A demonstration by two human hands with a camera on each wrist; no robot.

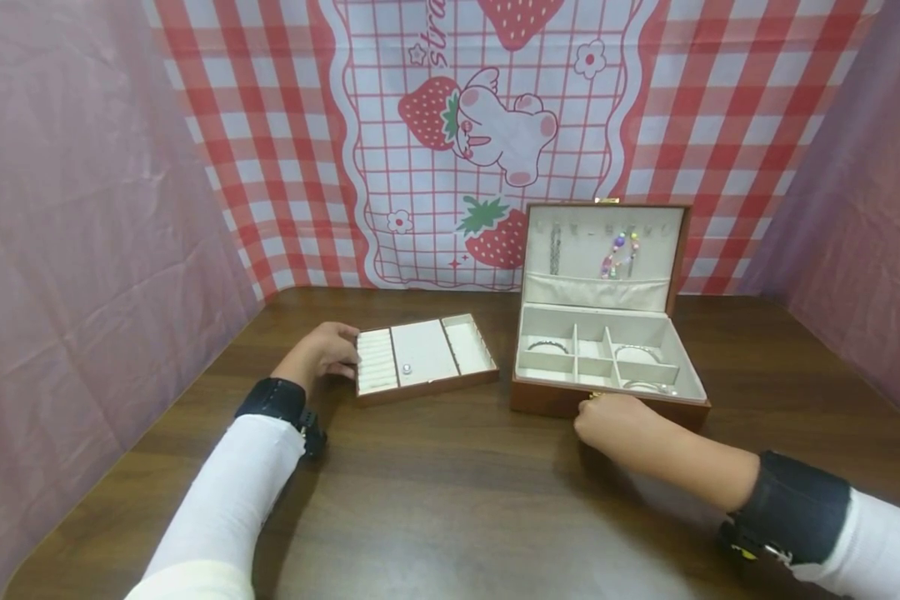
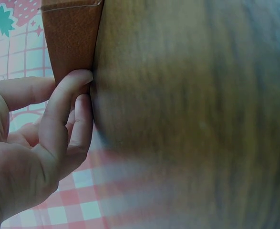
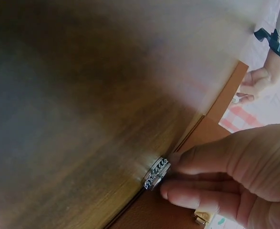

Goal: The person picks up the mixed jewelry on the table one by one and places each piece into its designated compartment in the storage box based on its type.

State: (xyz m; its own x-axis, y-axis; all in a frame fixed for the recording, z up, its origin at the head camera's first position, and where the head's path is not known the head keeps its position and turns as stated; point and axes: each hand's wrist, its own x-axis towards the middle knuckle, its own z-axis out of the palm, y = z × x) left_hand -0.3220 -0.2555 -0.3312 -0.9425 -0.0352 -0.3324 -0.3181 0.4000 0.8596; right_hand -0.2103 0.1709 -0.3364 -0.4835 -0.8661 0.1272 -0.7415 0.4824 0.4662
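Observation:
My left hand [image 1: 328, 348] is at the left end of a shallow brown jewelry tray [image 1: 423, 352]. In the left wrist view its fingers pinch the tray's brown end wall [image 2: 73, 40]. A small silver ring [image 1: 407, 368] lies in the tray's middle section, right of the ring rolls. My right hand [image 1: 622, 425] is low against the front of an open brown jewelry box [image 1: 536, 398]. At its fingertips, in the right wrist view, is a silver ring [image 3: 157, 173] with a chain pattern, close to the tabletop; the thumb and a finger pinch its edge.
Several compartments of the box hold bracelets [image 1: 637, 353]. From the raised lid [image 1: 570, 250] hang silver chains and a colorful beaded bracelet [image 1: 619, 243]. The wooden table [image 1: 435, 500] extends to a checked strawberry cloth [image 1: 270, 167] behind and pink curtains [image 1: 82, 208] beside it.

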